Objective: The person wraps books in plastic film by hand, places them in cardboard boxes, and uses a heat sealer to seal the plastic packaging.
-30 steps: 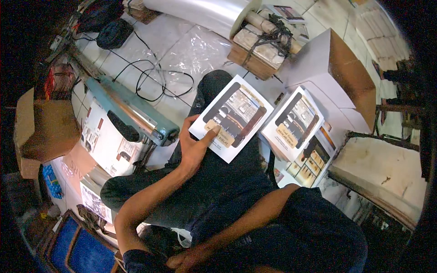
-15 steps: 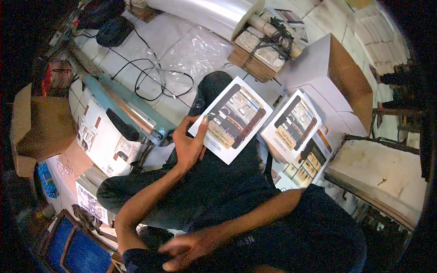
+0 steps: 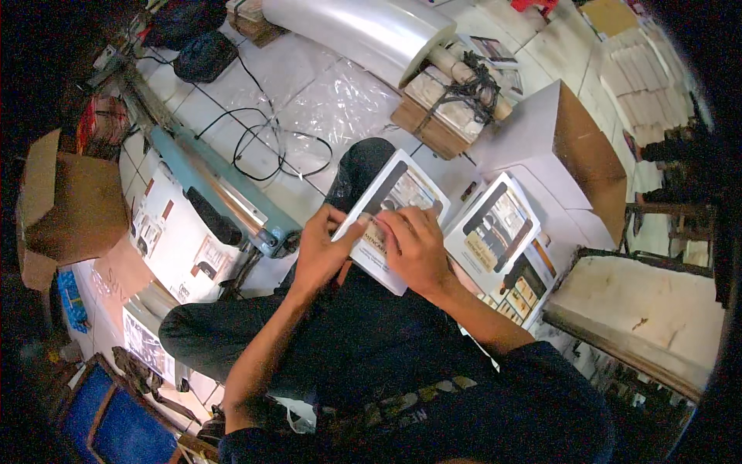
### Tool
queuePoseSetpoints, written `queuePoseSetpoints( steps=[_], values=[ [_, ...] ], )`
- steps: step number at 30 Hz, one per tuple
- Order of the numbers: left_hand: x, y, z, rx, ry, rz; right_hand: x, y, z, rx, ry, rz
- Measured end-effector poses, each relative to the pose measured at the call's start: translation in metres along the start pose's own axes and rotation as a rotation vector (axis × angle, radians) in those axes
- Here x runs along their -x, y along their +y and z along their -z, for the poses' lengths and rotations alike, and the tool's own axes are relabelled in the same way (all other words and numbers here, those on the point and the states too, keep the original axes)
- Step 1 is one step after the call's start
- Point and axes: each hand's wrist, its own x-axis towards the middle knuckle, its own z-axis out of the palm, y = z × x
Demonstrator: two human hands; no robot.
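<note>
A white book (image 3: 420, 184) with an interior photo on its cover is propped at a tilt above my lap. My left hand (image 3: 318, 249) grips its left edge, thumb on the cover and fingers behind. Over the lower part of the cover lies my right hand (image 3: 420, 251), its bent fingers pressed together near the left thumb. Whether something thin is pinched there I cannot make out. Just to the right, another book with the same cover (image 3: 495, 224) tops a pile, and a differently printed cover (image 3: 528, 288) shows below it.
Beyond the pile stands an open carton (image 3: 587, 147). A large roll of clear film (image 3: 363, 31) lies at the back, near a tied bundle (image 3: 444, 104). A long teal sealing device (image 3: 209, 178) and black cable (image 3: 278, 155) are left. A brown box (image 3: 77, 209) sits far left.
My right hand has come up from near my body at the lower left onto the book's cover. The book has tilted and shifted slightly; my left hand keeps its hold.
</note>
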Motion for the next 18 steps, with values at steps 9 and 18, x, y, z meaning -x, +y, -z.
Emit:
queuePoseSetpoints(
  steps=[9,18],
  values=[
    [0.049,0.025,0.033,-0.061,-0.206,-0.127,-0.048,0.088,0.038,0.000,0.398,-0.328],
    [0.113,-0.056,0.037,0.553,-0.112,0.066,-0.071,0.091,0.076,-0.525,0.108,-0.486]
  ],
)
